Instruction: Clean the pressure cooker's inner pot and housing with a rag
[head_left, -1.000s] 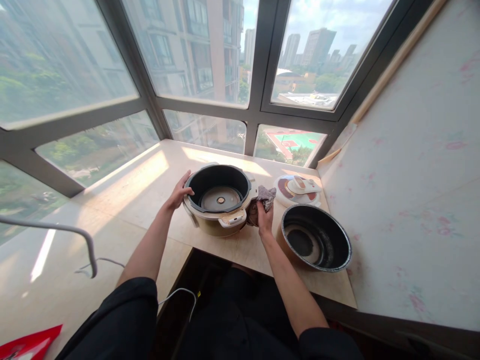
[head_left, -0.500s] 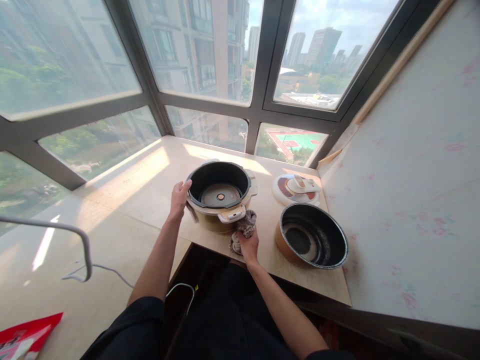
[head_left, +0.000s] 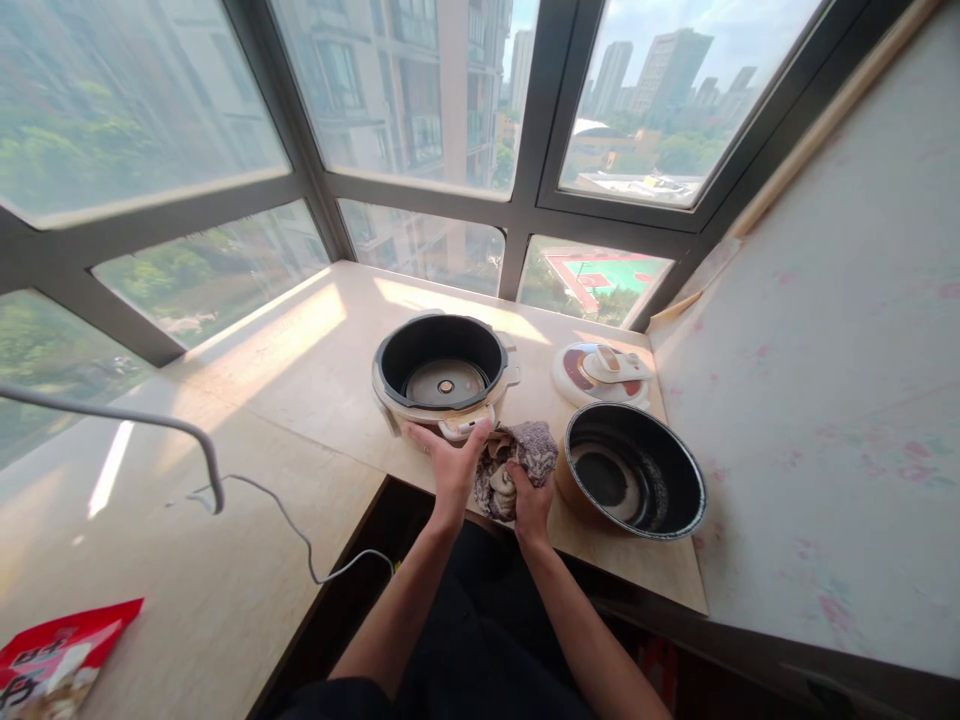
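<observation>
An electric pressure cooker base with a black inside and a round plate at its bottom stands by the window, its lid off. My left hand is at its front, below the white front handle, thumb and fingers spread apart. Whether it touches the cooker's wall I cannot tell. In my right hand a crumpled grey-brown cloth is gripped, just right of my left hand. A black-lined inner pot rests tilted toward the right, close beside my right hand.
The white-and-brown cooker lid lies behind the inner pot. A grey cord runs over the pale counter and its front edge, with a thicker grey bar above. A red packet lies front left; a papered wall bounds the right.
My left hand has left the cooker's left rim and come round to its front, near the cloth. My right hand has shifted right with the cloth, which is more spread out.
</observation>
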